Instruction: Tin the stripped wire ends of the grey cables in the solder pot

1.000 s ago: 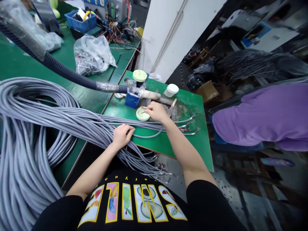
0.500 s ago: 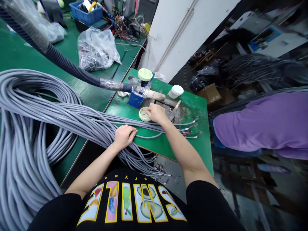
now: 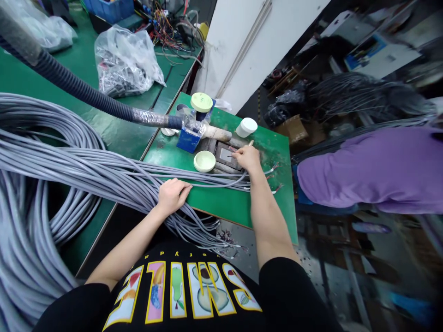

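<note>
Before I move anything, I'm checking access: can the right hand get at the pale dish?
Probably yes: the pale dish sits uncovered, with nothing standing between it and the right hand, though that hand holds wires.

The grey cables (image 3: 44, 161) filling the left of the frame have a smooth plastic sheath with a soft satin sheen. Above them, the ribbed plastic hose (image 3: 79, 90) is matt, wrapped in shiny, crinkled tape (image 3: 150, 118). A clear, wrinkled plastic bag (image 3: 128, 62) at upper left glints on the smooth, glossy green bench top (image 3: 121, 124). The white tub (image 3: 247, 127) near centre looks like smooth plastic; the purple top (image 3: 370, 170) at right is soft, matt cloth.
</note>
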`<state>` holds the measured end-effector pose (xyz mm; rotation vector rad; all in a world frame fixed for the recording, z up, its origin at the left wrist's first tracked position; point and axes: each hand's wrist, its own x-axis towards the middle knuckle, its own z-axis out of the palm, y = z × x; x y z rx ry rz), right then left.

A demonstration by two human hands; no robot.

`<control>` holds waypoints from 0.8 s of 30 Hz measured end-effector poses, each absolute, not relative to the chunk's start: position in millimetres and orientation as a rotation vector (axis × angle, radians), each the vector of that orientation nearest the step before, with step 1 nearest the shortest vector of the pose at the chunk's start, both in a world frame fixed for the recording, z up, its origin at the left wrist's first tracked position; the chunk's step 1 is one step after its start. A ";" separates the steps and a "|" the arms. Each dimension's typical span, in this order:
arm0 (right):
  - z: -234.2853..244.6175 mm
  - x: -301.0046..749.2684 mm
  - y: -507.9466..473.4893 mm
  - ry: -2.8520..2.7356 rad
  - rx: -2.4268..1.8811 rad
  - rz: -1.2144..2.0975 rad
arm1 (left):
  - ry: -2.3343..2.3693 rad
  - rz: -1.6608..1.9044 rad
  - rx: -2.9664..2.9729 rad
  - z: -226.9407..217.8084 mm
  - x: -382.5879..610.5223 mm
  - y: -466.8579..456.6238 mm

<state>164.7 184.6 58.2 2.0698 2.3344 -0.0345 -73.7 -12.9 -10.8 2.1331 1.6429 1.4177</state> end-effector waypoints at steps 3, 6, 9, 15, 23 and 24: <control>49.2 166.1 188.8 2.286 2.098 -0.065 | 1.652 1.418 2.152 -10.9 -73.7 -12.5; 45.5 166.2 190.7 2.259 2.116 -0.075 | 1.652 1.432 2.176 -10.2 -73.6 -12.3; 44.2 166.6 191.8 2.234 2.131 -0.088 | 1.644 1.454 2.194 -9.3 -73.4 -12.2; 41.9 166.9 193.9 2.204 2.153 -0.104 | 1.648 1.438 2.187 -8.9 -73.1 -12.3; 40.5 165.3 195.1 2.207 2.142 -0.108 | 1.642 1.437 2.171 -9.6 -73.1 -12.2; 40.9 165.0 194.7 2.210 2.141 -0.108 | 1.639 1.434 2.171 -9.8 -73.1 -12.3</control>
